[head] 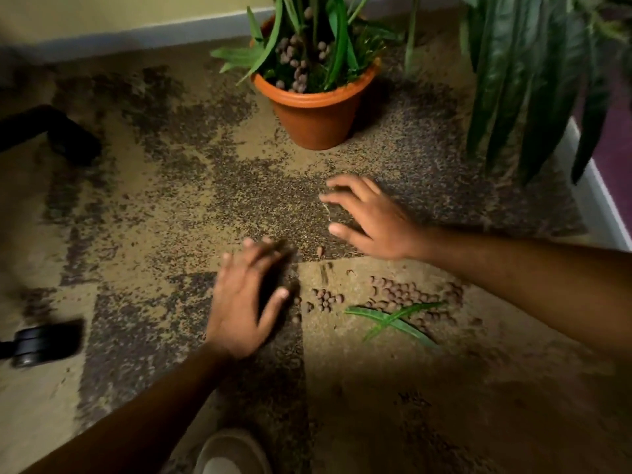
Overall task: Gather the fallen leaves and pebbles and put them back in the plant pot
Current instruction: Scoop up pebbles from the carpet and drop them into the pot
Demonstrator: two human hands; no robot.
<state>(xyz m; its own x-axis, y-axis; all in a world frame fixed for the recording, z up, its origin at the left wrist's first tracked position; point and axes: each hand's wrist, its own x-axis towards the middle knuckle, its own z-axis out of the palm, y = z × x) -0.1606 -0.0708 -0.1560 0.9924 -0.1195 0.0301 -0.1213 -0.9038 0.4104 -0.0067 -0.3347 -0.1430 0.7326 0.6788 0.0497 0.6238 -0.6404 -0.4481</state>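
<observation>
While both hands are hovering low over the carpet (143, 213), neither is holding anything: the left hand (244, 302) is spread flat, fingers straight and slightly blurred, thumb sitting just beside the nearest clay pebbles (390, 297); the right hand (367, 217) is lying open with fingers loosely fanned, further up, between the pebbles and the terracotta plant pot (316, 107). Pebbles are lying scattered in a few loose clusters right of the left hand, with the fallen green leaves (393, 319) crossing each other at their lower edge. The pot is standing upright, well apart from the spill, already holding pebbles and foliage.

Risks, as a judgement: a flat sweep is likely rolling the round pebbles outward instead of bunching them; strays are blending into the mottled brown carpet and getting missed; leaves are probably getting creased if scooped together with pebbles; reaching in could be knocking the pot's own leaves.

Hard to tell: whether either palm is touching the carpet; any pebbles under the left hand; the dim lower area near the shoe (232, 453); dark blurred chair castors (44, 342) at left; the big plant (533, 77) at right is cut off.
</observation>
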